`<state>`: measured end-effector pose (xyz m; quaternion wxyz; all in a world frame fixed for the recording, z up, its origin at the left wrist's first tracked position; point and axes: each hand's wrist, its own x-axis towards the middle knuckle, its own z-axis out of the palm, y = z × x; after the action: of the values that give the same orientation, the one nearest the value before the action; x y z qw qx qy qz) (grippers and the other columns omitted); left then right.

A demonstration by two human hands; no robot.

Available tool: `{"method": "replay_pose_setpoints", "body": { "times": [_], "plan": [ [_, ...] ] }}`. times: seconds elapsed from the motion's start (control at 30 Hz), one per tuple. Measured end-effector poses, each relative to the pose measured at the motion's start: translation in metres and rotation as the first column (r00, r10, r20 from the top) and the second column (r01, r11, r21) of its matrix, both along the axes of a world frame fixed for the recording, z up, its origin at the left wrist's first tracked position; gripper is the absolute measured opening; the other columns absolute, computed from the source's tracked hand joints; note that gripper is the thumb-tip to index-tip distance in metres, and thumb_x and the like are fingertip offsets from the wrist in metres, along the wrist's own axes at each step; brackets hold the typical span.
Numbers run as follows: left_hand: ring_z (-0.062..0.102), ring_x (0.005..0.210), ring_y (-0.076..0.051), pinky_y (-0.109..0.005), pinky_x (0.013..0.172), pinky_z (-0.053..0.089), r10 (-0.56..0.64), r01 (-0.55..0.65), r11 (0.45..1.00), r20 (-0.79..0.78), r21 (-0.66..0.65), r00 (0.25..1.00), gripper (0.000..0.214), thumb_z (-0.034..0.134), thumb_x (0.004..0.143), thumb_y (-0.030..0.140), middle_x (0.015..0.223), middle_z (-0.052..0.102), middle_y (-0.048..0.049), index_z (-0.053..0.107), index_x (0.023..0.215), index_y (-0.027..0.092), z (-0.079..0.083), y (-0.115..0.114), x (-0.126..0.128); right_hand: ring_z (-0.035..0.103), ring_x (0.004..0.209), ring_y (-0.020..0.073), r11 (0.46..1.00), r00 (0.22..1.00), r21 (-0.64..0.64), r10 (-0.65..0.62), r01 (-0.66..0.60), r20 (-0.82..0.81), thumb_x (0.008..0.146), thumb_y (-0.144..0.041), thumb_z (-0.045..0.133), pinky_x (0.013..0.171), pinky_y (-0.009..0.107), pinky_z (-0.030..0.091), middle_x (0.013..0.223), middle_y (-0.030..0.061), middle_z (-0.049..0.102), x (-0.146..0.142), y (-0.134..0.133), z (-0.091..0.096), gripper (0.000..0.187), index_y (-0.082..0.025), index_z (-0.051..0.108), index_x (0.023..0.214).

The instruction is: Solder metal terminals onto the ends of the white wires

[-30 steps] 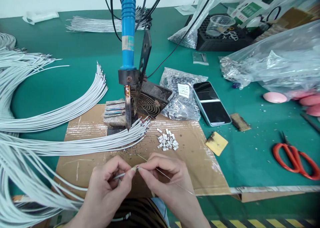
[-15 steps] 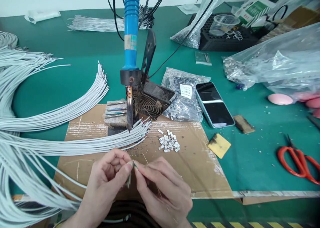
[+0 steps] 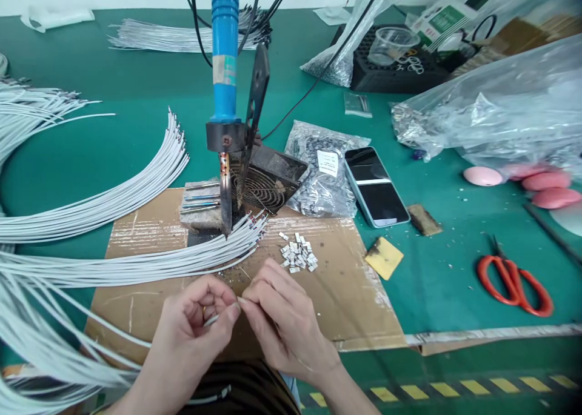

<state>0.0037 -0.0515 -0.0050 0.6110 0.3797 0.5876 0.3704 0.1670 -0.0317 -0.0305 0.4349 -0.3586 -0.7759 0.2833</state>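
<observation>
White cable, a single one, is at the lower centre of the frame, grasped between thumb and forefinger of the left hand; only a short, smooth, round, pale length shows, and its end is hidden at the fingertips. Thumb and forefinger of the right hand meet it there, but I cannot tell whether they grip that end. Two hands, then, and one ring, on the left. Under them lies one sheet of cardboard on the green table. Just above the right hand, a loose heap of small white pieces overlaps too much for an exact count, though it clearly exceeds a dozen. One blue soldering iron stands upright at upper centre, tip down by one cable bundle. Toward the right are one phone, one yellow sponge, one pair of red scissors and four pink ovals.
</observation>
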Motion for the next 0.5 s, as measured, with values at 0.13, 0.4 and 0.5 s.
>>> {"method": "replay_pose_setpoints", "body": {
  "times": [0.13,0.4,0.5],
  "plan": [
    [0.047,0.056,-0.008,-0.015,0.052,0.037,0.069,-0.070,0.997,-0.039,-0.042,0.997,0.015,0.084,0.073,0.024,0.061,0.059,0.0042,0.071,0.071,0.016,0.010,0.005,0.007,0.050,0.067,0.0147,0.984,0.985,-0.043,-0.172,0.171,-0.006,0.099,-0.009,0.052,0.064,0.028,0.043,0.071,-0.0023,0.053,0.013,-0.003,-0.005,0.025,-0.022,0.054,0.078],
    [0.028,0.050,-0.005,-0.013,0.043,0.018,0.197,-0.197,0.980,-0.055,-0.007,0.979,0.017,0.087,0.071,0.024,0.056,0.052,0.0081,0.072,0.072,0.017,0.009,0.014,-0.003,0.054,0.063,0.0153,0.705,0.750,-0.268,-0.649,0.656,0.129,0.097,-0.028,0.072,0.059,0.030,0.042,0.074,0.0006,0.067,0.093,-0.002,-0.022,0.015,-0.020,0.077,0.085],
    [0.031,0.050,-0.005,-0.013,0.044,0.019,0.188,-0.188,0.982,-0.023,-0.019,0.982,0.016,0.087,0.072,0.024,0.056,0.052,0.0080,0.072,0.072,0.017,0.005,0.013,-0.002,0.057,0.063,0.0159,0.684,0.745,-0.307,-0.643,0.662,0.176,0.093,-0.034,0.075,0.060,0.031,0.046,0.081,0.0035,0.072,0.099,0.005,-0.029,0.016,-0.020,0.081,0.092]
  ]
}}
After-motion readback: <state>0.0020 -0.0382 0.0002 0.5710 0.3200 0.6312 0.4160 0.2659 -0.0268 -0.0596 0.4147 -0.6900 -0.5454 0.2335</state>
